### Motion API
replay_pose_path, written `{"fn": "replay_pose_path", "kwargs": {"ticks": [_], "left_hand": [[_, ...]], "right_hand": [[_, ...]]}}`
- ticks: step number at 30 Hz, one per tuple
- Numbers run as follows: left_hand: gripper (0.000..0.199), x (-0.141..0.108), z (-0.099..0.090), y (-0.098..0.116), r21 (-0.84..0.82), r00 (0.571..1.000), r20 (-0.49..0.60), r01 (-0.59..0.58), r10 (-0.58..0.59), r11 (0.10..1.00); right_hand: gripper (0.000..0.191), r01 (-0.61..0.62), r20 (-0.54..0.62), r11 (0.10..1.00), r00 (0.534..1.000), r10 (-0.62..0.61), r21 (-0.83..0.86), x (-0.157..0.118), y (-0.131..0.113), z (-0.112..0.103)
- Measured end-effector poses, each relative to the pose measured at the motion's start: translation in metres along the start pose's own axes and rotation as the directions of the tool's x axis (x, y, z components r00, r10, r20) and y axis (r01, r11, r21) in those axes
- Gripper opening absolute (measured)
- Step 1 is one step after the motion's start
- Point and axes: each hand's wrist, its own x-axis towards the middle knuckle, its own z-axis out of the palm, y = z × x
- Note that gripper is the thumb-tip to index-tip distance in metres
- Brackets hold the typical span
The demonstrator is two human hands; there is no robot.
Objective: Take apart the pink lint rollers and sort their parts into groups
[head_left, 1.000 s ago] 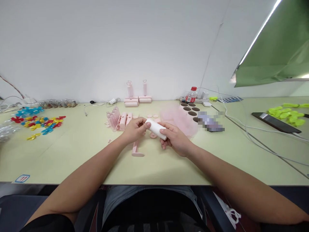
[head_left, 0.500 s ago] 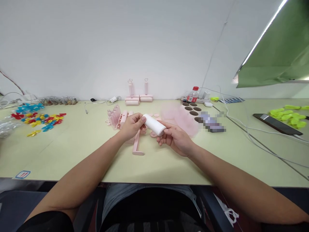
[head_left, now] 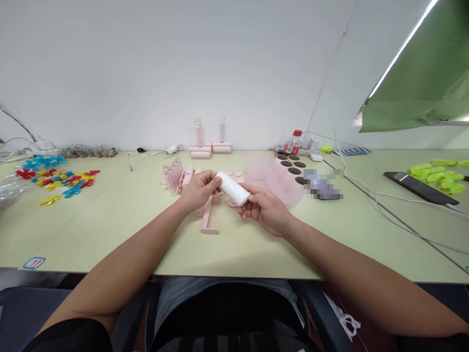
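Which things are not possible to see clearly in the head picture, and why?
In the head view:
White roll: left hand partly covers its upper end.
Pink cylinders: partly hidden behind that hand.
Purple item: blurred by pixelation.
Clear plastic: cut off by left edge.
Green blind: cut by right edge.

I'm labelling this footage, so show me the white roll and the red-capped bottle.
White roll [head_left: 232, 189], head view: middle of its side.
Red-capped bottle [head_left: 292, 147], head view: its label.

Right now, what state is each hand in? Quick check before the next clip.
Left hand: closed, holding the white roll by its far end.
Right hand: closed, fingers on the roll's near end.
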Motion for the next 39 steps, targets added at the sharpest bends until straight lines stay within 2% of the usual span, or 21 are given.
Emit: {"fn": "replay_pose_path", "kwargs": {"ticks": [3,7,13,17,20,24,26,29,32,34,37,39], "left_hand": [[0.050,0.000,-0.001,-0.001,0.006,0.999,-0.037,-0.038,0.038,0.999],[0.047,0.003,-0.006,-0.005,-0.028,0.983,-0.162,-0.090,0.085,0.996],[0.046,0.007,-0.014,-0.009,-0.043,0.945,-0.314,-0.113,0.094,0.993],[0.043,0.009,-0.016,-0.010,-0.063,0.928,-0.348,-0.163,0.132,0.985],[0.043,0.010,-0.016,-0.011,-0.080,0.925,-0.354,-0.177,0.138,0.981],[0.042,0.011,-0.015,-0.011,-0.082,0.922,-0.359,-0.188,0.147,0.979],[0.041,0.011,-0.014,-0.010,-0.121,0.927,-0.354,-0.180,0.127,0.976],[0.043,0.008,-0.012,-0.008,-0.265,0.963,-0.268,-0.106,0.033,0.958],[0.045,0.003,-0.008,-0.002,-0.383,0.997,-0.076,-0.001,-0.031,0.924],[0.044,-0.001,-0.006,0.003,-0.407,0.998,0.060,0.044,-0.022,0.913],[0.042,-0.007,-0.006,0.008,-0.422,0.982,0.187,0.070,0.012,0.904],[0.041,-0.009,-0.009,0.009,-0.448,0.981,0.193,0.058,0.033,0.892]], "right_hand": [[0.047,-0.014,-0.025,0.999,1.000,0.015,0.053,0.000,0.001,0.003],[0.039,-0.166,0.005,0.967,0.986,0.169,0.192,-0.002,-0.001,0.006],[0.071,-0.341,-0.059,0.925,0.933,0.355,0.169,-0.003,0.012,0.011],[0.072,-0.376,-0.087,0.915,0.916,0.391,0.146,0.000,0.022,0.013],[0.070,-0.289,-0.122,0.949,0.945,0.304,0.128,0.003,0.024,0.014],[0.091,-0.021,-0.175,0.999,0.984,0.029,0.046,0.006,0.025,0.015],[0.094,0.042,-0.153,0.999,0.987,-0.042,-0.005,0.005,0.026,0.014],[0.078,0.105,-0.095,0.992,0.989,-0.110,-0.063,0.003,0.027,0.012],[0.048,0.167,-0.044,0.985,0.985,-0.168,-0.034,0.004,0.022,0.007],[0.035,0.156,0.004,0.988,0.988,-0.156,0.015,0.004,0.014,0.003],[0.036,0.093,0.159,0.995,0.982,-0.098,0.039,0.003,0.000,-0.004],[0.045,0.024,0.308,0.999,0.951,-0.034,0.038,0.000,-0.007,-0.007]]}}
